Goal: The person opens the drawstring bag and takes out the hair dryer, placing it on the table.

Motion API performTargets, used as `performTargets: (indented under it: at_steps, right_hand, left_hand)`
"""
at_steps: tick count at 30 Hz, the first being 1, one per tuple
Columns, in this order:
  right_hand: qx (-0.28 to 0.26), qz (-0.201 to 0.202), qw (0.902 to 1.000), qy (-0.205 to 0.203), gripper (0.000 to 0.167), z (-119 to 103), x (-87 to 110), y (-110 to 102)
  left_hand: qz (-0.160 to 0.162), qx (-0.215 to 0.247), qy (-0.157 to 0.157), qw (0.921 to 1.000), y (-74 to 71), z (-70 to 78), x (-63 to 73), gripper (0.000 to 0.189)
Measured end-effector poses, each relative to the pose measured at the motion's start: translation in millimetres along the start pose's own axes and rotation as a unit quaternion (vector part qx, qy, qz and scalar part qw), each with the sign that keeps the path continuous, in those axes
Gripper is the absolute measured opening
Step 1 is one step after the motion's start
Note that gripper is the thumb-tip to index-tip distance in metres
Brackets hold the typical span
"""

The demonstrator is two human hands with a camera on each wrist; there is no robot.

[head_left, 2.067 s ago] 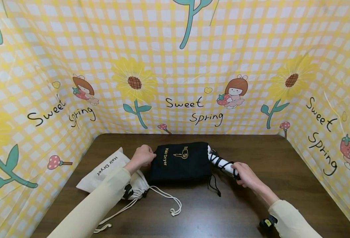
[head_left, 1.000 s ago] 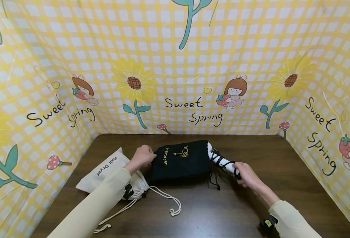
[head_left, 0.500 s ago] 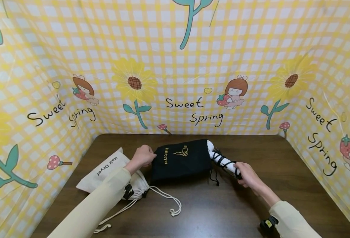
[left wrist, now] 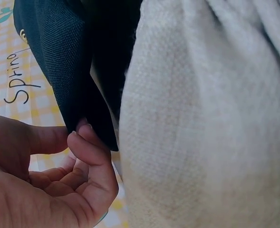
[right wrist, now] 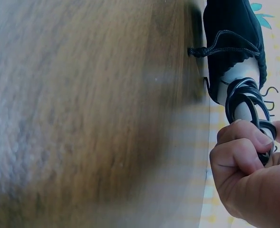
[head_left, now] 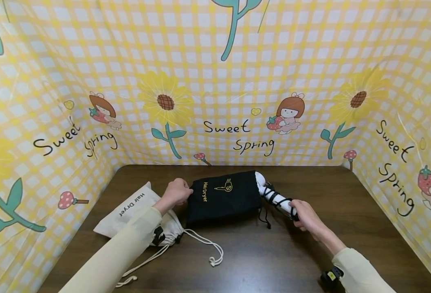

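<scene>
A black drawstring bag [head_left: 223, 203] printed "Hair Dryer" in gold lies across the middle of the table. At its far left corner my left hand [head_left: 176, 192] pinches the cloth between thumb and fingers, as the left wrist view also shows. From the bag's right-hand mouth sticks out a white hair dryer [head_left: 274, 199], its black cord [right wrist: 249, 92] wound round the handle. My right hand [head_left: 307, 217] grips the end of that handle with curled fingers. The rest of the dryer is hidden inside the bag.
A cream drawstring bag [head_left: 127, 211], also printed "Hair Dryer", lies at the left, partly under my left forearm. Its white cords [head_left: 204, 240] trail over the brown table [head_left: 259, 268]. A yellow checked cloth [head_left: 215, 81] walls the back and sides.
My right hand has shifted slightly to the right with the handle, and a little more of the white dryer shows at the bag's mouth. The left hand stays in place.
</scene>
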State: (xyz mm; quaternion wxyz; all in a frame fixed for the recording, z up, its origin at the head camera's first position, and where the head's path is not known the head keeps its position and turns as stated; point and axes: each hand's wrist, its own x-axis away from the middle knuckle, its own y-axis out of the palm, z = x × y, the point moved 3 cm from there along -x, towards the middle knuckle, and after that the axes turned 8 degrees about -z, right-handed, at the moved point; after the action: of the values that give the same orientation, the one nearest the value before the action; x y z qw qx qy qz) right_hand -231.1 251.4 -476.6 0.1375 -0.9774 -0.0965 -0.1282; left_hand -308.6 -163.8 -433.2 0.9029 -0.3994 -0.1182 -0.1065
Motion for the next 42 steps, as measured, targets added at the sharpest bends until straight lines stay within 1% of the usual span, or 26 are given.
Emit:
performTargets:
  at_steps: [6,10,15,24,27,33,42]
  right_hand:
    - [0.000,0.004,1.0000,0.005,0.033,0,-0.9,-2]
    - [0.009,0.007,0.9999,0.006,0.035,0,-1.2,-3]
    - [0.013,0.010,0.9999,0.005,0.036,-1,-1.4,-4]
    - [0.010,0.011,0.9999,0.009,0.036,0,-0.6,-4]
    - [0.005,0.019,0.9997,0.012,0.034,0,0.2,-5]
    - [0.017,0.032,0.9993,0.011,0.037,0,1.3,-9]
    - [0.039,0.044,0.9982,0.010,0.038,0,1.4,-11]
  left_hand:
    - [0.000,0.012,0.008,0.9999,-0.1,-1.2,-0.3,0.048]
    - [0.000,0.020,0.012,0.9997,0.7,-0.6,-0.4,0.049]
    - [-0.003,0.028,0.011,0.9995,1.5,0.3,-1.3,0.050]
    - [-0.001,0.027,0.009,0.9996,2.2,-1.8,-3.9,0.046]
    - [0.002,0.026,0.006,0.9996,2.3,-3.8,-5.3,0.047]
    - [0.010,0.017,0.008,0.9998,0.3,-4.5,-4.8,0.048]
    - [0.006,0.020,0.001,0.9998,2.6,-5.5,-6.9,0.047]
